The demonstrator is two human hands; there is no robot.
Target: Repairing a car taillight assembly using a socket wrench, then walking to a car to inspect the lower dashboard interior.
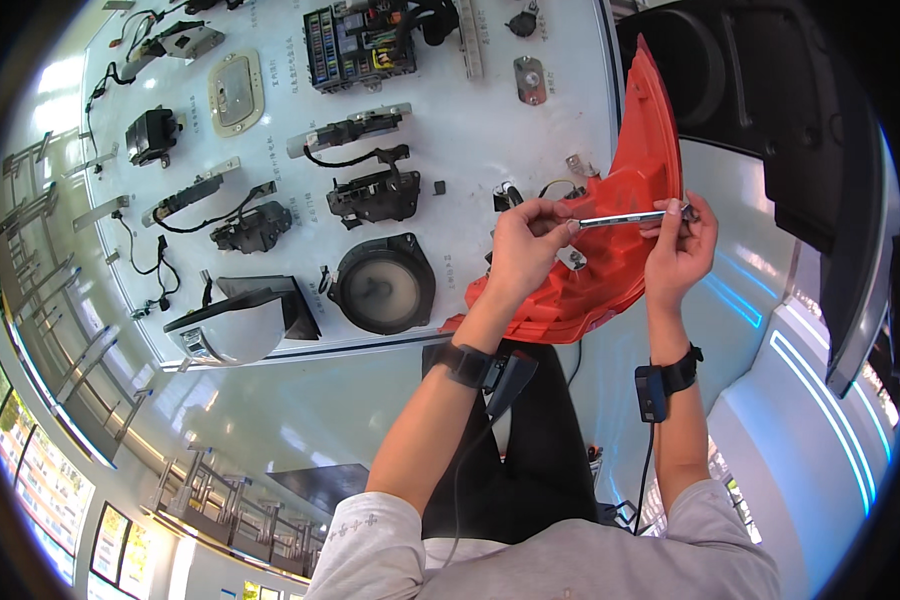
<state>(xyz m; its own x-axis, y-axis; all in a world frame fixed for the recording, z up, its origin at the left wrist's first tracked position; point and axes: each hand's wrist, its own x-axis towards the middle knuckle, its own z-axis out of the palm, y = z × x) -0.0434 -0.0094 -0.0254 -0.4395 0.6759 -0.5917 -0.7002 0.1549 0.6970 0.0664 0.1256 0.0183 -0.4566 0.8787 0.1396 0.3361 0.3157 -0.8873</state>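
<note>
Both hands hold a slim silver tool (622, 219), a straight bar with a dark stripe along it. Its kind is not clear, and fingers partly cover its two ends. My left hand (526, 248) pinches the left end between thumb and fingers. At the other end, the fingers of my right hand (682, 250) close round it, near a small dark tip. Just beneath the tool lies a large red tail light (560, 312), its back side up, with wires and small metal fittings at its left edge.
A white display board (270, 190) carries several car parts, among them a round speaker (382, 285), a fuse box (355, 45) and a side mirror (235, 325). A large black panel (800, 90) stands at the right. Metal racks (205, 495) are at lower left.
</note>
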